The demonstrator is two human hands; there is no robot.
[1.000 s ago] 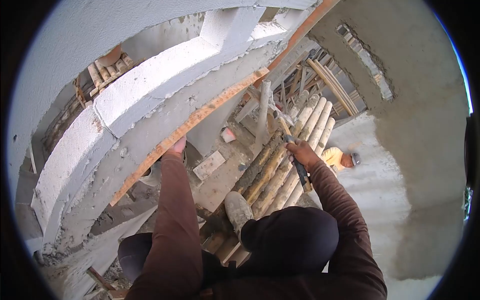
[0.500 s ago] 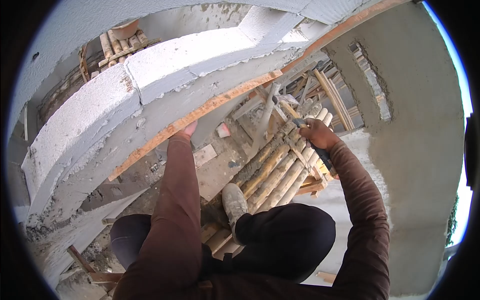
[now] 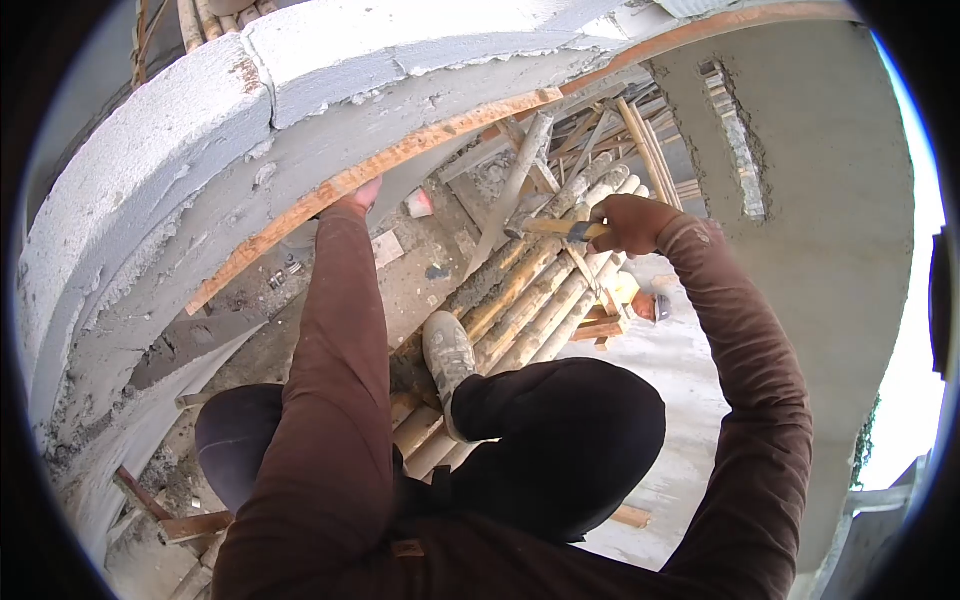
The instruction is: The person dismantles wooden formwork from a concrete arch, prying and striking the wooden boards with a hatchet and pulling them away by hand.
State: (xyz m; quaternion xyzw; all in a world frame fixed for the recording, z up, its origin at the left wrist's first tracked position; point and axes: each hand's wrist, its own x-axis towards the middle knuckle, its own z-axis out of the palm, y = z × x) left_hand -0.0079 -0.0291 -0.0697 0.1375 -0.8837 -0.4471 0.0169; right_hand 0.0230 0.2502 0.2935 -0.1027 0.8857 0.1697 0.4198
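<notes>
My left hand (image 3: 366, 194) is raised to the underside of a long wooden strip (image 3: 350, 180), which lies along the lower edge of the curved wall (image 3: 330, 150). Most of its fingers are hidden behind the strip, so their hold cannot be made out. On the right, my right hand (image 3: 632, 223) is wrapped round the handle of a hammer (image 3: 555, 228). The hammer's dark head points left, toward the strip but apart from it, above the round poles.
Pale blocks (image 3: 380, 50) top the curved wall. Below are round wooden poles (image 3: 520, 310) with my shoe (image 3: 447, 345) beside them. A person in yellow (image 3: 645, 305) is partly visible lower down. A plastered wall (image 3: 830, 150) rises at the right.
My right hand has risen, and the hammer has swung from a slanting to a nearly level position, its head to the left. My left hand stays at the strip while the view has shifted.
</notes>
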